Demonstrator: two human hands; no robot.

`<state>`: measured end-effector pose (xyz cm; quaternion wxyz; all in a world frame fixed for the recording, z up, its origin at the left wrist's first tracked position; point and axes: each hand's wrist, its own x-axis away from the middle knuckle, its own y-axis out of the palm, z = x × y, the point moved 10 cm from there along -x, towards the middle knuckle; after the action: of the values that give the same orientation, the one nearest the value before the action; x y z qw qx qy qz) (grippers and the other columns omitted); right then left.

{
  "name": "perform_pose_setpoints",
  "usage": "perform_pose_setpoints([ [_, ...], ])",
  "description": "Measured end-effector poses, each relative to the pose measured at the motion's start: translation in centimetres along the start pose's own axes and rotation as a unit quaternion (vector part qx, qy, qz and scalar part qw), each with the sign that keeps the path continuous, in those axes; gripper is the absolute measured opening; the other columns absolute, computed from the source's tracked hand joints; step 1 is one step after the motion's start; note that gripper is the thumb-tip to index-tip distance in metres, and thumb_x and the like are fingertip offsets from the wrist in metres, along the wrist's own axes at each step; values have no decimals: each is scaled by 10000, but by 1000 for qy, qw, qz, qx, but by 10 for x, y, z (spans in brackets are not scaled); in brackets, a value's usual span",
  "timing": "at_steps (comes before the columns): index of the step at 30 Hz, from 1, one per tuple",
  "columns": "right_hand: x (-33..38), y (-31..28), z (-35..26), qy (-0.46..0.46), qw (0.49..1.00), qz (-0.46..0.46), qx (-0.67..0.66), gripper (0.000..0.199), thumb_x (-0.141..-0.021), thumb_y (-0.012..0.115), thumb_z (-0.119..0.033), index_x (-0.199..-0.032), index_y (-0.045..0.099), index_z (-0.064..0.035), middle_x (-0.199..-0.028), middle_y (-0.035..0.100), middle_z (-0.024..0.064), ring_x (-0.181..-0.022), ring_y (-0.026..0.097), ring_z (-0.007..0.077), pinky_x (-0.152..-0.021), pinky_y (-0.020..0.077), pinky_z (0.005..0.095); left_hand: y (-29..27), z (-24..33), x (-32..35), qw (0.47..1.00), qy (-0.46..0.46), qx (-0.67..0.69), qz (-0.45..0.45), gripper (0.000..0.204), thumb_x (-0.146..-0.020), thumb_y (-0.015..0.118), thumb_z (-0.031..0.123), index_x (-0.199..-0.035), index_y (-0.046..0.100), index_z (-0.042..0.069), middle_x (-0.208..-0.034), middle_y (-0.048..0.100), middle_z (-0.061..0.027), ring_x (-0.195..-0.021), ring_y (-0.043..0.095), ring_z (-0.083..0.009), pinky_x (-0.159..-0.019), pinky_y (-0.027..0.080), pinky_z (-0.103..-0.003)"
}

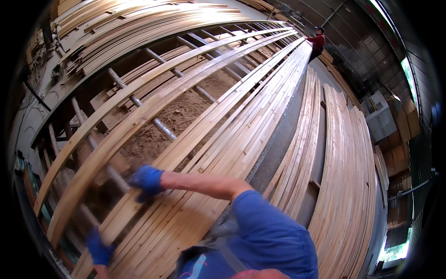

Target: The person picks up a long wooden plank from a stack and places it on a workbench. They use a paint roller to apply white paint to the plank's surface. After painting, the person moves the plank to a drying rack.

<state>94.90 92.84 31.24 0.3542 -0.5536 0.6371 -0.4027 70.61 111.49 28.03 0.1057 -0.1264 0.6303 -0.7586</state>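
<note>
Long pale wooden boards [241, 116] lie side by side on a roller frame that runs away from me. My right hand [147, 181], in a blue glove, reaches across to the left and is closed on the left edge of the board pack [139, 204]. My left hand [98, 249], also in a blue glove, grips the same edge lower down near the frame's near end; it is a little blurred. Two single boards [134, 116] lie apart to the left, curving across the metal rollers [160, 125].
Sawdust [186, 111] covers the ground under the rollers. Board stacks [344, 176] fill the right side, and more boards [139, 28] lie at the far left. A person in a red top [318, 43] stands at the far end. A grey cabinet [381, 118] is at the right wall.
</note>
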Motion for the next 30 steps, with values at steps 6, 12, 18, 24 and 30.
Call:
perform_pose_setpoints([
  [6,99,-24,120,235,960,-125,88,277,-763,702,-335,-768,627,-68,-775,638,170,-694,620,330,-598,480,422,5,91,-90,981,190,30,21,805,-622,816,369,-1277,494,28,-1205,558,-187,-1050,564,-346,-903,439,-444],
  [12,27,-3,100,136,985,23,-105,324,-859,633,-374,-981,696,-80,-904,682,182,-869,663,338,-756,512,409,-6,40,-49,995,45,-81,-37,488,-605,747,208,-1037,571,63,-957,622,-117,-885,621,-311,-762,479,-434],
  [18,35,71,66,81,987,-118,77,468,-931,425,-489,-917,673,-93,-862,650,221,-838,619,412,-730,475,488,10,45,27,937,-99,304,-142,743,-845,553,570,-1350,454,33,-1291,536,-231,-1179,539,-344,-1023,408,-394],
  [24,9,41,81,92,990,-91,54,496,-930,405,-506,-970,672,-89,-865,654,231,-882,619,415,-800,466,483,-5,131,24,960,-193,93,180,843,-813,558,580,-1403,352,14,-1421,366,-238,-1296,383,-385,-1106,281,-455],
  [30,7,19,66,2,999,24,47,486,-961,357,-458,-1054,648,-80,-975,656,227,-935,611,411,-827,468,480,27,183,62,922,-282,3,264,852,-778,580,596,-1362,402,1,-1405,385,-247,-1310,361,-399,-1094,290,-469],
])
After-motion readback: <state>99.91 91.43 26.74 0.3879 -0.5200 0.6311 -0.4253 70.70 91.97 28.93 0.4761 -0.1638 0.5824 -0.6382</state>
